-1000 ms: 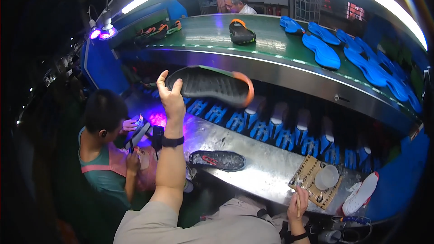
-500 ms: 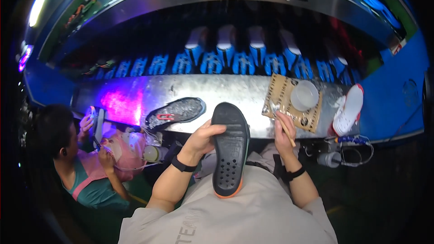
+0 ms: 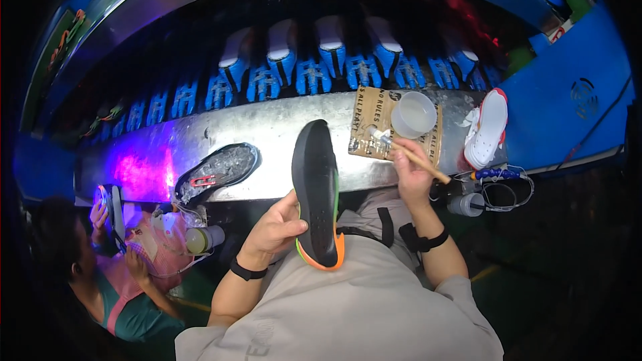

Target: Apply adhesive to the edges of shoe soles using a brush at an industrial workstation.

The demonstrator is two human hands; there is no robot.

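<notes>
My left hand [image 3: 274,229] grips a black shoe sole [image 3: 315,184] with an orange and green rim at its heel end. The thumb lies on the rim and the fingers go behind it. The sole stands lengthwise in front of my chest, its far end over the metal bench [image 3: 281,115]. My right hand [image 3: 412,175] is closed round the wooden handle of a brush [image 3: 420,158]. The whitish brush tip is over a printed cardboard piece [image 3: 364,120], beside a translucent tub [image 3: 413,114] that rests on the cardboard.
A dark shoe upper [image 3: 217,172] with a red part lies left on the bench. A white and red shoe [image 3: 487,130] lies at the right. Several shoes on blue holders [image 3: 313,75] line the back. A person [image 3: 134,281] works at the lower left; cups and tubes hang below the edge.
The sole has been turned in my left hand, so its other face and orange heel rim show. The brush has swung flatter above the cardboard. The whole view has shifted right.
</notes>
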